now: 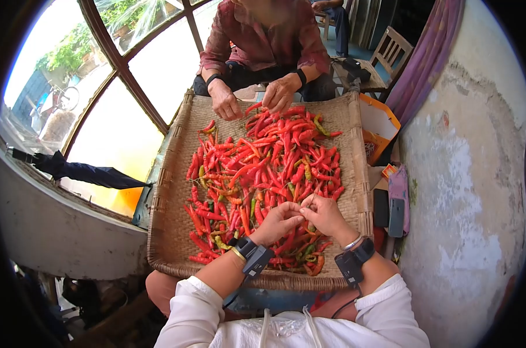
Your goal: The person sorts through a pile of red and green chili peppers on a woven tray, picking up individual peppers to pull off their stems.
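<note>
Red chili peppers [263, 168], with a few green and yellowish ones among them, lie heaped on a woven tray [173, 191]. My left hand [278, 223] and my right hand [325, 216] meet above the near part of the heap. Both are closed, thumbs and fingertips pinched close together. Whatever sits between the fingertips is too small to make out. Dark devices are strapped to both my wrists.
Across the tray, another person's hands [279, 93] are over the far peppers. An orange-edged bag [379, 124], phones [396, 217] and a pink pouch [398, 185] stand along the right wall. A folded umbrella [92, 173] lies on the left sill.
</note>
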The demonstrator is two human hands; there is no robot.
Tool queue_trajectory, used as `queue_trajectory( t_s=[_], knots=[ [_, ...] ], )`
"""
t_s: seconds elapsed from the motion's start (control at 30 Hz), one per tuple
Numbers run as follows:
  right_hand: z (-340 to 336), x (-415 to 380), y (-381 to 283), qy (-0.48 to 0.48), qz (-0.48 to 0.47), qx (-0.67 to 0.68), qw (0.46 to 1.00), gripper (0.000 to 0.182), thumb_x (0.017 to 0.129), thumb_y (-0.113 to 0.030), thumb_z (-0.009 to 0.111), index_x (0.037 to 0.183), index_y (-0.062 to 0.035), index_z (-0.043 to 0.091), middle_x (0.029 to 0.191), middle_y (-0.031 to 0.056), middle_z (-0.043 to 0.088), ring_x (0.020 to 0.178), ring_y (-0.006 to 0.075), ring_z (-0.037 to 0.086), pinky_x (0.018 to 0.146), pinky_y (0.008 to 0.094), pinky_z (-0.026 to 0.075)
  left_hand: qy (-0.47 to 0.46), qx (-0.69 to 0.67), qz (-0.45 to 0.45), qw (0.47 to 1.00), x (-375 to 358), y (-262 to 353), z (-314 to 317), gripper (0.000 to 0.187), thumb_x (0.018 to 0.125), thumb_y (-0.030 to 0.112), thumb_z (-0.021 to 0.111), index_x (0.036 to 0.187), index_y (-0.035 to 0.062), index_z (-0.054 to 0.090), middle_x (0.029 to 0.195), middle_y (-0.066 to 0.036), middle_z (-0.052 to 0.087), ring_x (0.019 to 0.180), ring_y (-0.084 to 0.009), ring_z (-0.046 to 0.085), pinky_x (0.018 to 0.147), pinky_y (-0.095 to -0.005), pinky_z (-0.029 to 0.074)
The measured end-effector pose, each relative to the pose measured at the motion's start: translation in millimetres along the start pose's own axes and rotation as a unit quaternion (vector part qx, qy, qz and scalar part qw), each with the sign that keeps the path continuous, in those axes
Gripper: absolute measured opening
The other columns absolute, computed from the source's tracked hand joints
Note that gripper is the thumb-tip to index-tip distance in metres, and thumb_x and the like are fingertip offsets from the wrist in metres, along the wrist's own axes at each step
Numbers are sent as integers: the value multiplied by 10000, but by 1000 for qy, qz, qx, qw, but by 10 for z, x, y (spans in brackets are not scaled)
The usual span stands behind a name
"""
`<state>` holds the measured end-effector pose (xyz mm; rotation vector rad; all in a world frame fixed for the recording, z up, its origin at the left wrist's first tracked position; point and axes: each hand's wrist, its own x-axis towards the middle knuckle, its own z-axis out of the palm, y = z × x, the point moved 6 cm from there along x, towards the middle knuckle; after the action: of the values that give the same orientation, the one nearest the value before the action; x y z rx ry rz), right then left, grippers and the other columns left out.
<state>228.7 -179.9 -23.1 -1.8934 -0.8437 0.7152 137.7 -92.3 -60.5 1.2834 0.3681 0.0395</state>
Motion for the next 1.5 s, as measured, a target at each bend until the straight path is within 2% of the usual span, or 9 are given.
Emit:
queue_trajectory(
  t_s=[0.2, 0.33, 0.53, 0.67, 0.73, 0.9, 1.2, 1.4, 1.5],
  knots=[
    [-33, 19, 17, -5, 3, 125, 992, 177, 769, -155, 627, 871, -14, 594, 573, 17, 537, 534, 63, 515, 490, 236, 410, -112, -20, -57, 992, -19, -79, 142, 113, 850, 157, 576, 933, 80, 580, 707, 32, 575, 530, -28, 462, 479, -163, 374],
    [-128, 25, -121, -9, -4, 179, 984, 205, 776, -162, 624, 905, -6, 595, 604, 19, 554, 578, 71, 530, 526, 239, 426, -50, -90, -40, 994, 41, 61, -96, 89, 842, 164, 582, 878, 83, 590, 686, 24, 571, 534, -38, 492, 481, -178, 399],
    [-353, -36, -181, -36, -42, -169, 984, 231, 730, -165, 623, 905, -20, 589, 711, 127, 596, 666, 264, 593, 628, 342, 464, 164, -349, 100, 917, 63, 306, -782, 346, 916, 307, 447, 1127, 35, 470, 826, -15, 595, 572, -52, 480, 512, -200, 410],
    [-494, -39, -184, -18, -63, -293, 954, 222, 712, -173, 620, 886, -38, 591, 795, 156, 608, 799, 330, 580, 722, 405, 455, 80, 11, 22, 996, 127, 28, -487, 253, 862, 245, 545, 1023, 51, 565, 791, -37, 612, 602, -116, 551, 555, -248, 443],
    [-545, -25, -124, -10, -67, -289, 955, 225, 710, -185, 622, 883, -44, 592, 820, 161, 610, 815, 328, 580, 729, 409, 453, 50, 448, 176, 875, 57, 168, -224, 278, 794, 239, 603, 1000, 54, 577, 825, -85, 609, 711, -233, 594, 625, -334, 468],
    [-285, -2, 0, -28, -189, -363, 912, 244, 741, -128, 575, 982, -90, 552, 858, 115, 553, 780, 307, 581, 684, 401, 467, -40, 524, 137, 840, 15, 40, 47, 337, 717, 262, 643, 987, 71, 581, 868, -113, 582, 807, -296, 578, 688, -392, 462],
    [-134, 60, 274, -83, -106, -516, 846, 91, 726, -108, 561, 811, -77, 572, 732, 120, 603, 736, 294, 601, 641, 398, 482, -85, 537, 134, 829, 7, -101, 69, 336, 695, 252, 669, 960, 65, 581, 848, -105, 574, 790, -280, 574, 670, -376, 461],
    [-80, -50, -125, -106, -61, -239, 963, 156, 700, -178, 617, 766, -45, 570, 696, 132, 597, 695, 297, 594, 623, 392, 468, -40, 391, 162, 905, -28, 245, 48, 270, 729, 200, 671, 938, 48, 594, 822, -85, 569, 719, -249, 564, 667, -338, 456],
    [48, -81, -73, -149, 8, -37, 988, 158, 777, -188, 594, 793, -34, 563, 608, 58, 559, 552, 165, 556, 504, 278, 436, -73, 210, 127, 967, -23, 193, 128, 209, 783, 182, 643, 919, 32, 591, 773, -33, 565, 680, -158, 550, 627, -284, 444]
  ],
)
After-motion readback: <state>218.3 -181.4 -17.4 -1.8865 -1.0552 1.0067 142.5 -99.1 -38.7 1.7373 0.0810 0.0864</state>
